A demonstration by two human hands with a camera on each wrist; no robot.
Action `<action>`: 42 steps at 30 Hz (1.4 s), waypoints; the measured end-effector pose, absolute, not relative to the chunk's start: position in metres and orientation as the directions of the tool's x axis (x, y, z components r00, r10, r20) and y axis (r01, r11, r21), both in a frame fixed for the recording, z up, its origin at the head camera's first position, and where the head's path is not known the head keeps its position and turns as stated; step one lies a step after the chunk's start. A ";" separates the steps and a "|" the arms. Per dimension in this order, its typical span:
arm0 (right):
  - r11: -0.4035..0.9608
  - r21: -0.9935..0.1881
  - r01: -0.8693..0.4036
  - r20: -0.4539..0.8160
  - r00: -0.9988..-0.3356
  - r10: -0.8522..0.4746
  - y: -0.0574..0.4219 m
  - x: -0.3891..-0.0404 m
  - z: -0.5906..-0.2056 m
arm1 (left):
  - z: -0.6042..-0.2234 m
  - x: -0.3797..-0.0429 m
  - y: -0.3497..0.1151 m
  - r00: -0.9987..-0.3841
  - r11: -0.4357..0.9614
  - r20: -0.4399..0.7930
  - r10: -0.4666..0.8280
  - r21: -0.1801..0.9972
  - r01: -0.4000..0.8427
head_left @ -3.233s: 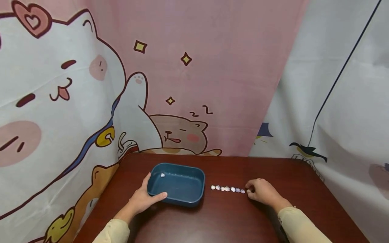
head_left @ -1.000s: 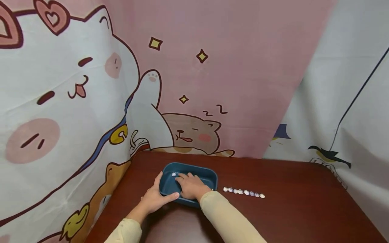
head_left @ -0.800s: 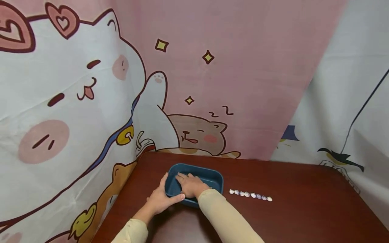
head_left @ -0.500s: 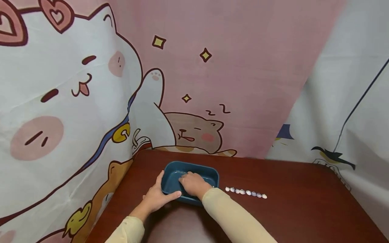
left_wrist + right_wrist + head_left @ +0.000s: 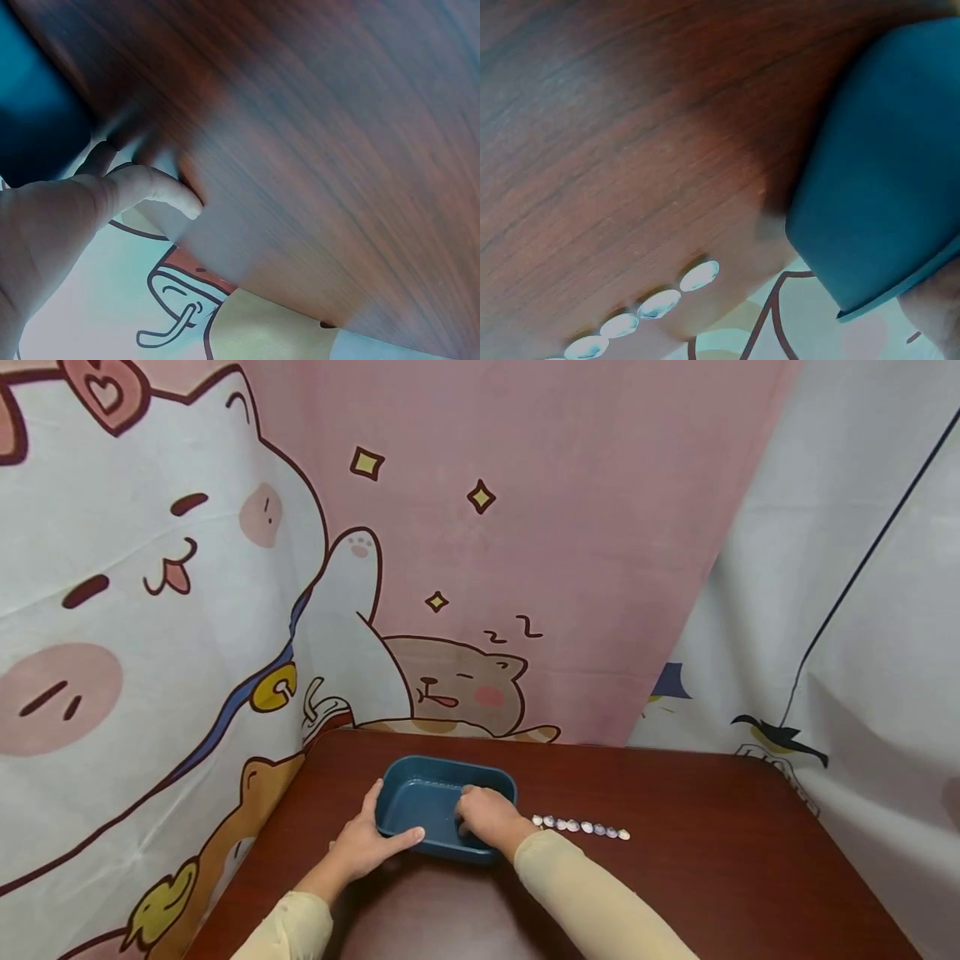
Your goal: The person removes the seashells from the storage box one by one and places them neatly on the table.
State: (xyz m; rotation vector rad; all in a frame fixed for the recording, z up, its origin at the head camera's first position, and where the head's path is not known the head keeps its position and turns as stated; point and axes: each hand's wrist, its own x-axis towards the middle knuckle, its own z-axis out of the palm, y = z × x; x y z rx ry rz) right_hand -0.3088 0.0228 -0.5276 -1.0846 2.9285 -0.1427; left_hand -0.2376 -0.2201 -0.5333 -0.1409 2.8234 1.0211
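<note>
A deep blue rectangular box with rounded corners stands on the table. My left hand holds its left end, thumb along the near rim and fingers round the left outer side. In the left wrist view one finger of that hand extends over the tabletop. Inside the right part of the box, my right hand has curled, pinching fingers; the small seashell between them is hidden. Right of the box, several white and purplish seashells lie in a straight row.
The dark red wooden table runs up to a printed cartoon curtain at its back and sides. In the right wrist view the box's outer wall rises close to the near end of the shell row.
A shell was added to the right end of the row. The right hand then reached into the box, covered the shell at its left, and drew rightward with fingers curled. The left hand kept its hold.
</note>
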 end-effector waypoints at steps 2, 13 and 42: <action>0.765 -0.182 -0.618 -0.031 -0.774 -0.633 0.026 -0.311 -0.523 | -0.533 -0.238 -0.220 -0.986 0.763 -0.160 -0.040 0.633 -0.133; 0.792 -0.302 -0.531 -0.135 -0.798 -0.587 0.038 -0.313 -0.511 | -0.532 -0.237 -0.220 -0.987 0.760 -0.155 -0.042 0.636 -0.133; 0.858 -0.152 -0.490 0.014 -0.869 -0.494 0.002 -0.301 -0.526 | -0.533 -0.237 -0.220 -0.987 0.779 -0.154 -0.037 0.615 -0.125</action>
